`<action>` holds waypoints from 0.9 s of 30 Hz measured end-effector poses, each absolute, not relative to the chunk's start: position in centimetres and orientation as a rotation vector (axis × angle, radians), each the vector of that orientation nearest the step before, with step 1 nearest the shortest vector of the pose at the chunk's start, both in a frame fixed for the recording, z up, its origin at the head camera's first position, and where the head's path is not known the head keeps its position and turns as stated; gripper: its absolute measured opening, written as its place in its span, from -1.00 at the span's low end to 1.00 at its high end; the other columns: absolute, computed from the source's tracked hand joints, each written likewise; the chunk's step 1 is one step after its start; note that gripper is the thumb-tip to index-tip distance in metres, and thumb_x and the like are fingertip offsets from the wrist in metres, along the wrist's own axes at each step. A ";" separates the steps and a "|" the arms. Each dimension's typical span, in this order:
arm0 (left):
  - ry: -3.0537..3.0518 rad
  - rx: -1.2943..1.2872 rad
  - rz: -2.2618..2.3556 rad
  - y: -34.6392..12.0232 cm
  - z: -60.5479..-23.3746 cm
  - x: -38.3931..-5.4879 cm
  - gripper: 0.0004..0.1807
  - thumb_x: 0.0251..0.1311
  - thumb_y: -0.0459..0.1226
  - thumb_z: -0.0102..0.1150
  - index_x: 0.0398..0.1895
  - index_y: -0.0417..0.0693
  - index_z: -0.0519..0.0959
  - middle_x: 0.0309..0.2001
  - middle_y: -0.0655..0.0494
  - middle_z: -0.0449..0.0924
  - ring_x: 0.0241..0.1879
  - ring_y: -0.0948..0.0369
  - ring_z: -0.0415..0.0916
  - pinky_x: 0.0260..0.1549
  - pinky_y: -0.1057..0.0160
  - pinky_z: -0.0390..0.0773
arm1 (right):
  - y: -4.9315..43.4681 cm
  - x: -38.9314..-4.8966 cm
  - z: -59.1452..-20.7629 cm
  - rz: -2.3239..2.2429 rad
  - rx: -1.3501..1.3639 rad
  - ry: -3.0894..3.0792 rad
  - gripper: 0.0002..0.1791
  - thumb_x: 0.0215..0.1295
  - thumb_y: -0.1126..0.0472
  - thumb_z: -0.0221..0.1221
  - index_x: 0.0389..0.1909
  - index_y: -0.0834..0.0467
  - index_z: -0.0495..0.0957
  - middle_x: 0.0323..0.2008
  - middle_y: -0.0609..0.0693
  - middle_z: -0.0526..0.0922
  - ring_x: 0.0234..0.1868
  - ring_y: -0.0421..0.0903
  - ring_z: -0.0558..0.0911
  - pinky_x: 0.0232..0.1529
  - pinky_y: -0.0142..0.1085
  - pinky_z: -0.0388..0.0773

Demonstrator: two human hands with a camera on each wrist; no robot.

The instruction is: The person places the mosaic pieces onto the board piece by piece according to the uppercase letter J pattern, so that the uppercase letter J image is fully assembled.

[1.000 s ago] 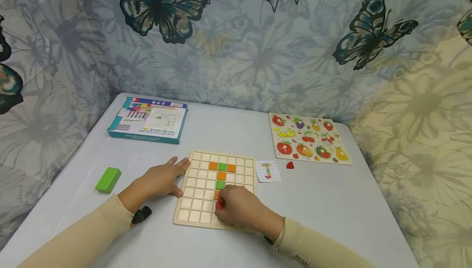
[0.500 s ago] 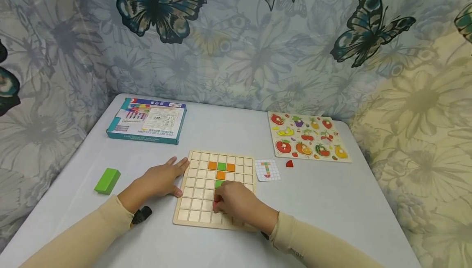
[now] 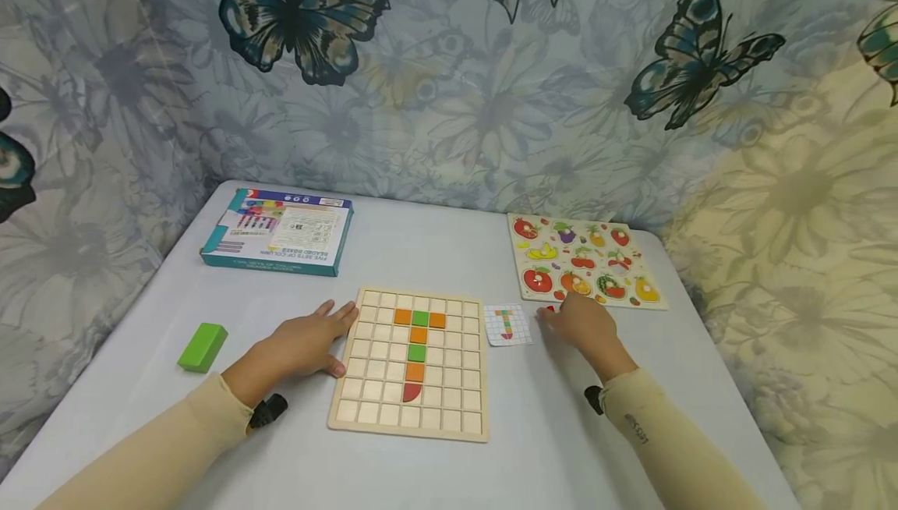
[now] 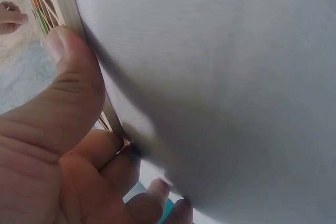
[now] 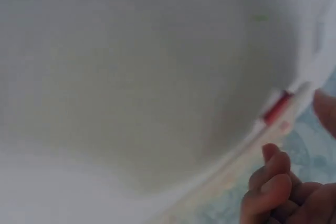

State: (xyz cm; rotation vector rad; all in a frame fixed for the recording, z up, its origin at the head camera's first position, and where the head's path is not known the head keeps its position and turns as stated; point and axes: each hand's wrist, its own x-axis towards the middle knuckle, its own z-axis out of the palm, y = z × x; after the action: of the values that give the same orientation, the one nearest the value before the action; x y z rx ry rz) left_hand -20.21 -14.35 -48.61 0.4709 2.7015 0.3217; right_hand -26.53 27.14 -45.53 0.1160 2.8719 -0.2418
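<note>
A wooden grid board lies flat, with orange and green square tiles forming a T and a red quarter-round tile at its foot. My left hand rests along the board's left edge, fingers spread. Its thumb lies against the wooden rim in the left wrist view. Over to the right, my right hand is at a loose red quarter-round tile. In the right wrist view this red tile shows beyond the gap between thumb and fingers, and nothing is pinched.
A small pattern card lies just right of the board. Behind my right hand is a fruit puzzle board. A flat teal-edged box sits at the back left, and a green block lies left of my left hand.
My right hand has left the board and moved right to the loose red tile. The red tile it was placing now lies in the grid, uncovered. My left hand stays put.
</note>
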 end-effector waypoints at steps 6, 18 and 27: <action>2.691 0.474 0.352 -14.4 -48.4 -20.0 0.12 -0.07 0.04 0.43 0.53 -0.12 0.09 0.53 0.00 -0.02 0.49 -0.14 -0.17 0.16 -0.24 0.30 | 28.6 -27.8 -47.3 -0.268 0.142 2.849 -0.55 0.28 -0.08 0.22 -0.26 0.30 0.52 -0.52 0.05 0.48 -0.49 -0.03 0.46 -0.52 -0.23 0.34; 2.696 0.466 0.311 -14.5 -48.5 -20.0 0.12 -0.08 0.04 0.42 0.53 -0.12 0.09 0.53 -0.01 -0.03 0.49 -0.14 -0.16 0.13 -0.22 0.35 | 30.6 -27.2 -47.4 -0.425 -0.065 2.874 -0.62 0.17 0.04 0.37 0.00 0.07 0.65 -0.24 0.06 0.61 -0.31 -0.01 0.53 -0.32 -0.11 0.45; 2.706 0.473 0.308 -14.5 -49.0 -20.2 0.13 -0.09 0.05 0.42 0.53 -0.13 0.09 0.53 -0.01 -0.03 0.49 -0.14 -0.16 0.14 -0.22 0.34 | 31.2 -27.3 -47.3 -0.402 -0.082 2.897 -0.67 0.17 0.02 0.35 -0.11 0.11 0.67 -0.31 0.01 0.60 -0.39 -0.05 0.51 -0.36 -0.15 0.46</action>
State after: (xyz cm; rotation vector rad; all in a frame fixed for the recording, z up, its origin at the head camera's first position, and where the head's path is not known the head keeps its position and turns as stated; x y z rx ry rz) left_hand -20.18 -14.53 -48.98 0.4733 2.7055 0.3079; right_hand -27.31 31.16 -47.32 -0.0823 2.8971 -0.4022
